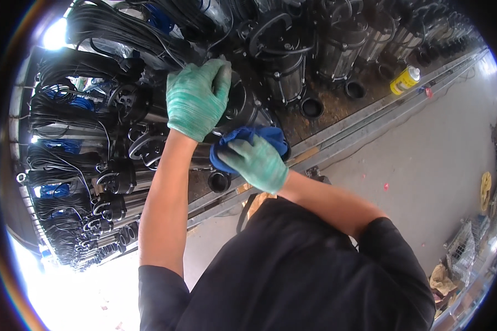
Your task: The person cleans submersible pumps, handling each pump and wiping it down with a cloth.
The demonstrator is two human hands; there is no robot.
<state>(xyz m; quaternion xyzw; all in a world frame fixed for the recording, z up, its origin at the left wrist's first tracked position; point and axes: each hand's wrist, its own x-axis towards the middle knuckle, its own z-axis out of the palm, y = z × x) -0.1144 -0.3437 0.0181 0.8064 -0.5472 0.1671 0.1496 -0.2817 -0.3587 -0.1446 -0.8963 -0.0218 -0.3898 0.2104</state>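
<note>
Green-gloved fingers of the left hand point(197, 98) curl closed over the top of a black pump point(247, 105) — at eleven o'clock from the right hand point(258, 163), whose fingers clutch a blue cloth point(259, 136) against the pump's lower side. More pumps point(337, 44) line the rack at twelve; a yellow bottle point(405, 80) lies at two.

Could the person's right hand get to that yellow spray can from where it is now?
Probably not without stepping over. The right hand presses a blue cloth against the black pump, while the yellow can lies far along the bench. Nothing blocks the way; it just looks beyond arm's reach.
</note>
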